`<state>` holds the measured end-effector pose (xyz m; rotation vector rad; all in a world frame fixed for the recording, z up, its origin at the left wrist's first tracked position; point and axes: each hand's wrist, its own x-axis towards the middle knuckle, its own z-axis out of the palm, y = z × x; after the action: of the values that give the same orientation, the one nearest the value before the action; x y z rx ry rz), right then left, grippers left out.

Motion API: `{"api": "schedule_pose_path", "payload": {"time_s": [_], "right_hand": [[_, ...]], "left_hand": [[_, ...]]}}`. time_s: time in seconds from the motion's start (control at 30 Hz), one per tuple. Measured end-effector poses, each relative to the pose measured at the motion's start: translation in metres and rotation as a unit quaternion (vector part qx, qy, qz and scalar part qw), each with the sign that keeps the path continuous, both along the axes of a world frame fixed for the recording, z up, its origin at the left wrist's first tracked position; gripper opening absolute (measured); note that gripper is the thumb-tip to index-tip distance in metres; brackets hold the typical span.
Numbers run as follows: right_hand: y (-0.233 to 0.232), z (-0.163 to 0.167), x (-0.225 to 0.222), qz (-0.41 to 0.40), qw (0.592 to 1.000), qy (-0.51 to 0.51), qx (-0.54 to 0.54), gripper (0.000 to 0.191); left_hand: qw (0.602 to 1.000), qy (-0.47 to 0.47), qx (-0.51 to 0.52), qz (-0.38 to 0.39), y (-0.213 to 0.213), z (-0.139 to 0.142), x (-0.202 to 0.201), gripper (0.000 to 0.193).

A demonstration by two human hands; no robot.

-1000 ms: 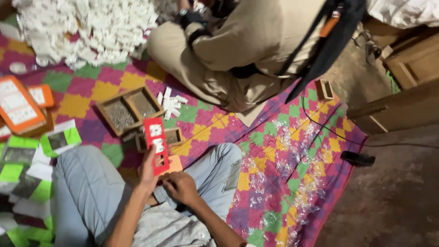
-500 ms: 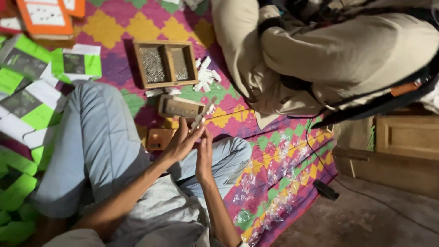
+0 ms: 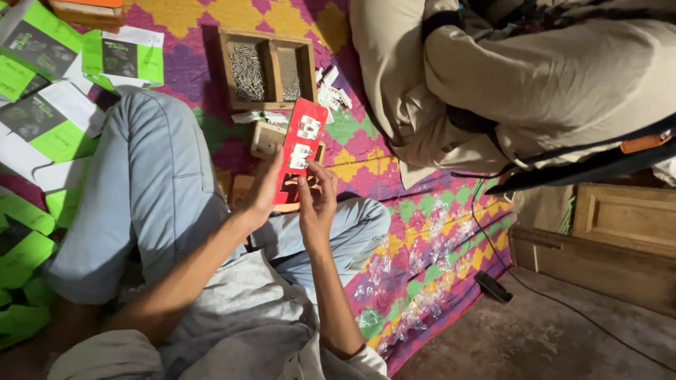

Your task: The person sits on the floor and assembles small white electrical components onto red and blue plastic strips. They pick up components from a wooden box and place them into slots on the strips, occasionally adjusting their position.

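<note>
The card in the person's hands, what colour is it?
Red, with small white pieces fixed on it; the card shows best in the head view.

1. Ahead of the left hand (image 3: 264, 190): a small wooden box (image 3: 266, 138) and a wooden tray (image 3: 267, 68) block the mat.
2. Right of the right hand (image 3: 317, 207): bare patterned mat (image 3: 422, 218), then a seated person's leg (image 3: 394, 84).

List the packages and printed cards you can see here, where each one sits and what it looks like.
Red rectangular backing card: held upright between the left hand and right hand, two white parts on it.
Green, white and black flat cartons: spread at left on the mat, beside the knee.
Orange-edged card stack: top left corner.
Clear plastic wrappers: on the patterned mat, at right.
</note>
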<state>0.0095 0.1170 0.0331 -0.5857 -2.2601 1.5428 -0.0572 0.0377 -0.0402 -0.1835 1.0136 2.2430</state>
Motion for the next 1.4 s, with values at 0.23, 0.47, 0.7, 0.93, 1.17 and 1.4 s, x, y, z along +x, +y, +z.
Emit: {"api": "schedule_pose_path", "payload": {"time_s": [0.23, 0.47, 0.7, 0.93, 1.17, 1.4], "right_hand": [[0.014, -0.008, 0.007, -0.02, 1.0, 0.0, 0.015, 0.03], [0.02, -0.014, 0.009, -0.004, 0.999, 0.013, 0.031, 0.03], [0.023, -0.027, 0.008, -0.012, 0.996, 0.015, -0.087, 0.025], [0.023, -0.023, 0.025, 0.0, 0.977, 0.024, -0.21, 0.041], [0.036, -0.012, 0.027, -0.004, 0.971, 0.023, -0.239, 0.043], [0.048, 0.0, 0.036, -0.008, 0.972, 0.001, -0.236, 0.042]], "left_hand": [[0.997, -0.066, -0.001, -0.036, 0.007, -0.01, 0.003, 0.046], [0.991, -0.113, 0.053, -0.039, 0.002, -0.003, 0.0, 0.043], [0.991, -0.118, 0.066, -0.018, 0.001, -0.003, -0.001, 0.042], [0.954, 0.267, -0.13, 0.023, 0.012, -0.024, 0.009, 0.074], [0.987, 0.161, -0.011, -0.014, 0.016, -0.012, 0.016, 0.051], [0.981, 0.191, -0.019, -0.006, 0.011, 0.003, 0.0, 0.037]]}}
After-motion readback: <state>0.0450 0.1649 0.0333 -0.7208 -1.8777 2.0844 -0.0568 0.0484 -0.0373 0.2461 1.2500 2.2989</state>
